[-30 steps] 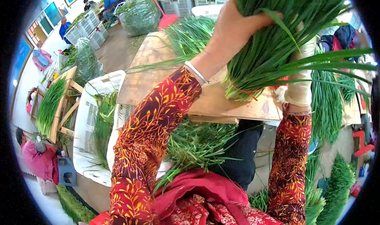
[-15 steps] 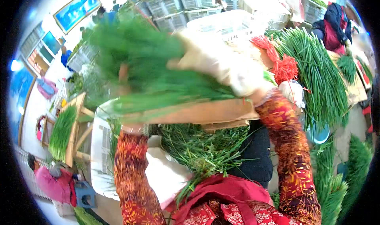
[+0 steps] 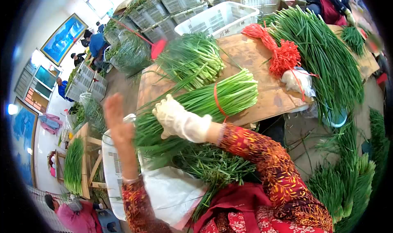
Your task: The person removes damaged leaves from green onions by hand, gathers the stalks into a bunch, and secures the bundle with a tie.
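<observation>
Gloved right hand (image 3: 174, 116): laid over the leafy part of the tied bunch (image 3: 239, 91), fingers bent on the leaves; from here I can't tell whether it grips or only presses.
Bare left hand (image 3: 119, 124): raised just beside the leaf ends, open and blurred, fingers upward; I can't make out their spread.
Tied bunch: lying slantwise on the wooden board (image 3: 245, 56), pale stems to the right, a red tie (image 3: 217, 100) around them.
Loose greens (image 3: 200, 61): on the board, just beyond the tied bunch.
Red strings (image 3: 285, 56): heaped between the tied bunch and the big pile of greens (image 3: 321, 63) on the right.
White basket (image 3: 196, 27): beyond the board, dark characters on its side, apparently 川林.
Cut leaves (image 3: 213, 163): heaped below the board's near edge, by a white sheet (image 3: 170, 194).
</observation>
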The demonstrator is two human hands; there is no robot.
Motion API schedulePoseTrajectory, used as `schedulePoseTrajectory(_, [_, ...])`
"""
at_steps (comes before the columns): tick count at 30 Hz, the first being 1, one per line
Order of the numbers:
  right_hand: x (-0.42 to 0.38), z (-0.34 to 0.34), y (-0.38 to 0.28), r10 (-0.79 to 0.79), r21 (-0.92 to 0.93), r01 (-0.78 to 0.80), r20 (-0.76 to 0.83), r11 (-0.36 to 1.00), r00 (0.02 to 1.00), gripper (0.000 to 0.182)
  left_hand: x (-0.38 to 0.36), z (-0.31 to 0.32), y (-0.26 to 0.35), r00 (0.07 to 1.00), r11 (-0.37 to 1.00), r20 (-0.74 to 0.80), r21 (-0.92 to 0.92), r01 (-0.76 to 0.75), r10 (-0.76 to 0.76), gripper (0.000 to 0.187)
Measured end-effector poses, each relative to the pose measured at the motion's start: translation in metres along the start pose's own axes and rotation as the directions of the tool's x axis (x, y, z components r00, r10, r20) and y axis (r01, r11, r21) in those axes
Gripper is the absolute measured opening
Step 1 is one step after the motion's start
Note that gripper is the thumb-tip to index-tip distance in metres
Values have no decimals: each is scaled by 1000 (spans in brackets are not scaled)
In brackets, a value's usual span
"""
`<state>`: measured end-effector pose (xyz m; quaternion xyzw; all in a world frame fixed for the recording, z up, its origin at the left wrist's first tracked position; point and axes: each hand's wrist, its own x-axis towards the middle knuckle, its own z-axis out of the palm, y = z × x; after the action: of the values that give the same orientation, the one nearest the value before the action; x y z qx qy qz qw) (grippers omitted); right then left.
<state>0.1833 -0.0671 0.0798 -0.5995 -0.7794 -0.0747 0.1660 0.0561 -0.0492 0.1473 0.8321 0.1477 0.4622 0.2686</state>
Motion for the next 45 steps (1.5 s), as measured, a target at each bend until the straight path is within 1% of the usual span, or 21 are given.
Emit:
schedulePoseTrajectory(1, [-25, -31, 14, 5, 73, -2, -37, 997, 999, 76, 10, 18, -2, 992, 999, 126, 39, -23, 18, 81])
schedulePoseTrajectory(2, [-51, -58, 35, 44, 230, -3, -175, 973, 984, 63, 19, 35, -2, 969, 996, 245, 76, -51, 30, 85])
schedulePoseTrajectory(4, [-99, -70, 78, 238, 305, -66, -570, 950, 786, 38, 35, 76, 0, 909, 997, 414, 40, -67, 44, 91])
schedulePoseTrajectory(6, [-131, -73, 118, 361, 367, -127, -689, 921, 628, 27, 40, 112, -7, 840, 994, 542, 88, -59, 2, 94])
schedulePoseTrajectory(9, [-136, -39, 150, 498, 582, -77, -612, 809, 614, 36, 38, 162, -24, 758, 879, 653, 362, -311, -1, 103])
schedulePoseTrajectory(13, [-130, 14, 160, 603, 685, -207, -408, 699, 685, 38, 41, 183, -32, 680, 840, 711, 470, -272, -178, 106])
schedulePoseTrajectory(15, [-139, 15, 158, 699, 858, -206, -219, 470, 681, 35, 38, 188, -34, 677, 848, 719, 449, -279, -158, 108])
schedulePoseTrajectory(19, [-154, 17, 142, 701, 864, -149, -276, 480, 657, 30, 16, 184, -26, 685, 777, 728, 454, -437, -40, 108])
schedulePoseTrajectory(21, [-151, 26, 145, 724, 862, -171, -275, 477, 633, 28, 22, 187, -35, 683, 807, 725, 452, -380, -85, 105])
schedulePoseTrajectory(24, [-149, 22, 159, 701, 955, -100, -133, 280, 700, 37, 27, 184, -35, 669, 833, 731, 448, -325, -132, 101])
schedulePoseTrajectory(25, [-152, 15, 167, 656, 961, 17, 176, -277, 734, 45, 30, 184, -34, 655, 840, 739, 448, -306, -155, 99])
schedulePoseTrajectory(26, [-156, 3, 175, 623, 934, 34, 210, -356, 754, 45, 29, 183, -33, 668, 843, 729, 447, -300, -149, 97])
schedulePoseTrajectory(29, [-162, -24, 189, 698, 985, 80, 50, -153, 715, 48, 23, 182, -30, 709, 847, 699, 428, -314, -90, 97])
schedulePoseTrajectory(33, [-149, 5, 153, 737, 994, -67, 111, -90, 667, 51, 17, 182, -33, 736, 811, 677, 419, -409, 21, 100])
schedulePoseTrajectory(35, [-145, -3, 154, 674, 975, -27, 173, -222, 718, 54, 17, 180, -32, 731, 798, 683, 437, -416, 8, 100])
schedulePoseTrajectory(37, [-136, -9, 154, 510, 871, 7, 281, -492, 813, 58, 15, 180, -34, 710, 797, 703, 449, -404, -36, 99])
schedulePoseTrajectory(38, [-139, 18, 180, 560, 898, 168, 100, -407, 823, 55, 19, 179, -30, 695, 828, 716, 423, -368, -57, 99])
schedulePoseTrajectory(39, [-139, 0, 171, 667, 815, 314, 115, -487, 736, 52, 20, 178, -30, 697, 826, 714, 429, -366, -62, 99])
schedulePoseTrajectory(41, [-146, 17, 156, 632, 998, -13, 51, -65, 773, 48, 20, 180, -30, 693, 835, 714, 438, -334, -97, 98])
schedulePoseTrajectory(42, [-140, 20, 150, 713, 933, 150, 138, -326, 688, 47, 19, 180, -33, 715, 834, 695, 438, -334, -78, 97])
schedulePoseTrajectory(45, [-143, 6, 154, 572, 906, 125, 145, -406, 807, 46, 18, 178, -32, 715, 836, 696, 433, -336, -73, 97])
